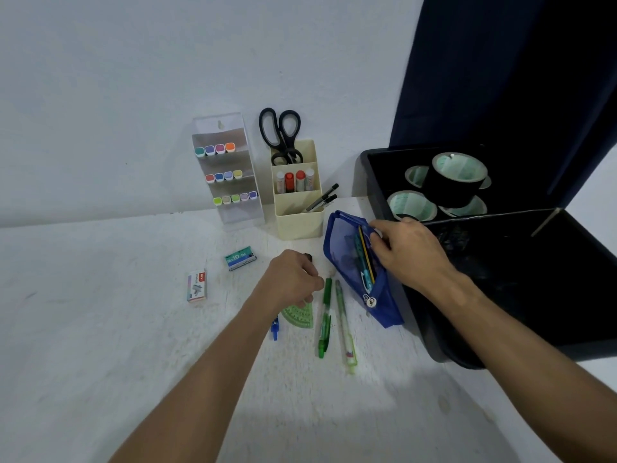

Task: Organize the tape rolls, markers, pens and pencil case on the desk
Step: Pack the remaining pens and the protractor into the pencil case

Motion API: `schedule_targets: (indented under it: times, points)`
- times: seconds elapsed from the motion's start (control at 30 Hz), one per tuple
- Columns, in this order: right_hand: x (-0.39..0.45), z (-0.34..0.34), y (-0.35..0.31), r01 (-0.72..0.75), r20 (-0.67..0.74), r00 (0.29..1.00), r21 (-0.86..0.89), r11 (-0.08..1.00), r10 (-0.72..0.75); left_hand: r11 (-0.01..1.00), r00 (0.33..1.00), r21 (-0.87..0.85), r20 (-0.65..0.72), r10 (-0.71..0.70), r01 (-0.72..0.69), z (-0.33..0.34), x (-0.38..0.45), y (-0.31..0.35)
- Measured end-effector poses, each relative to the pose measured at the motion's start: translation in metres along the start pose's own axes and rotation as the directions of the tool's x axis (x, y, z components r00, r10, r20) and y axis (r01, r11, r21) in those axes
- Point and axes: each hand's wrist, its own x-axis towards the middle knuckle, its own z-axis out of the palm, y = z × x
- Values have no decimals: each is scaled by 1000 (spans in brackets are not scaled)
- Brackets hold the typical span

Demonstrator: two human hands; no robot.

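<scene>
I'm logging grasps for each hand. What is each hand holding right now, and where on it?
The right hand grips the blue pencil case at its open top edge. The left hand is closed over something I cannot identify.

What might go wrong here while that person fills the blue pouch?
The blue pencil case leans open against the black bin, held only at its rim by the right hand; it may slump and spill its pencils. The left hand, reaching among loose items, may nudge the green pen away.

Bare desk [100, 329] lies open leftward; the black bin [500, 295] walls off the right, organizers [297, 202] behind.
</scene>
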Motion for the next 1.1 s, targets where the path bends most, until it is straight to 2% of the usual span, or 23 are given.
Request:
schedule_targets:
  times: [0.3, 0.53, 0.73, 0.87, 0.97, 1.1]
  points:
    - [0, 0, 0, -10, 11, 1000, 1, 1000, 10, 986, 999, 168, 37, -25, 18, 18, -1, -1]
    - [-1, 1, 1, -3, 9, 1000, 9, 1000, 3, 984, 1000, 176, 25, -8, 3, 13, -1, 3]
    - [1, 2, 2, -16, 14, 1000, 10, 1000, 16, 997, 994, -7, -65, 82, -83, -15, -1, 20]
    - [1, 3, 3, -4, 1, 1000, 17, 1000, 4, 988, 988, -55, -64, 140, -143, -19, -1, 33]
    - [1, 2, 3, -4, -2, 1000, 15, 1000, 4, 983, 989, -108, -42, 142, -145, -14, 4, 42]
    - [1, 1, 2, 11, -13, 1000, 16, 1000, -11, 960, 996, -264, -20, 87, -89, -4, 13, 56]
